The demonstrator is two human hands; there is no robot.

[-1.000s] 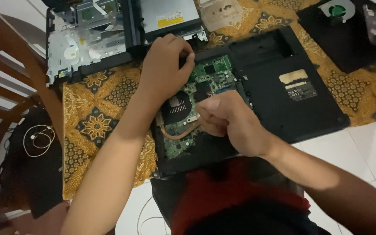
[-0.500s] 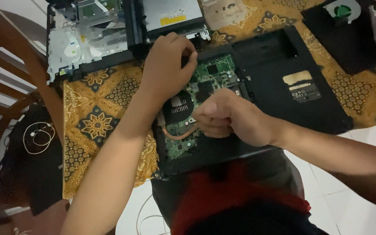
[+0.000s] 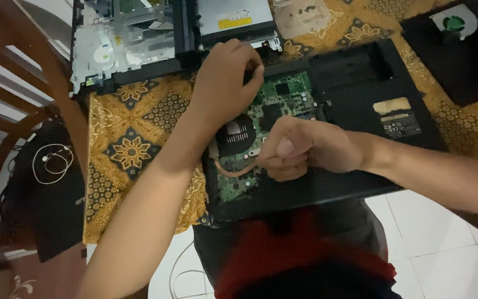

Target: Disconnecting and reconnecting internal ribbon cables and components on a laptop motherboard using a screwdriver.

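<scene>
Both hands work inside the opened laptop base (image 3: 360, 111) on the desk: left hand (image 3: 225, 83) braces the green board (image 3: 283, 99); right hand (image 3: 300, 147), fist closed, what it grips hidden, by the copper pipe (image 3: 230, 171); next calls for careful lifting

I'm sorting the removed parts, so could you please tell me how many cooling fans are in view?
1: a green-hubbed cooling fan lies on the black mat at top right. Another may be hidden under the hands.

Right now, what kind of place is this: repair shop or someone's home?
Likely a home, not a workshop. The opened black laptop base with its green circuit board sits on a table under a gold patterned batik cloth, beside a brown wooden chair, over a white tiled floor.
</scene>
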